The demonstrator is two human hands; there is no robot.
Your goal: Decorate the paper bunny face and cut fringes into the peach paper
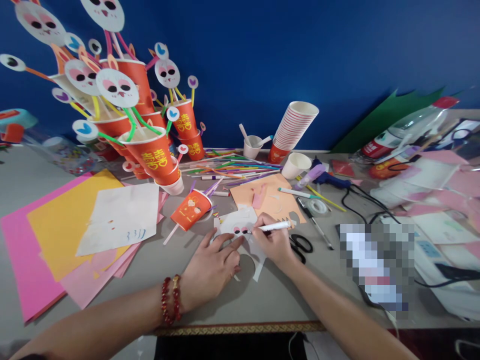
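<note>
My right hand (273, 243) is closed around a white marker pen (275, 226), its tip touching a white paper cut-out of a face (235, 225) with pink and black eyes. My left hand (213, 265) lies flat on the table with fingers spread, its fingertips pressing the lower edge of that cut-out. A red bead bracelet (170, 299) is on my left wrist. An orange paper cup (191, 209) lies on its side just left of the cut-out.
Sheets of pink, yellow and white paper (75, 225) lie at left. Decorated orange cups with rabbit faces (123, 105) stand behind. Coloured straws (232, 167), a stack of cups (292, 130), black scissors (302, 245), tape (318, 206) and a glue gun (333, 180) lie to the right.
</note>
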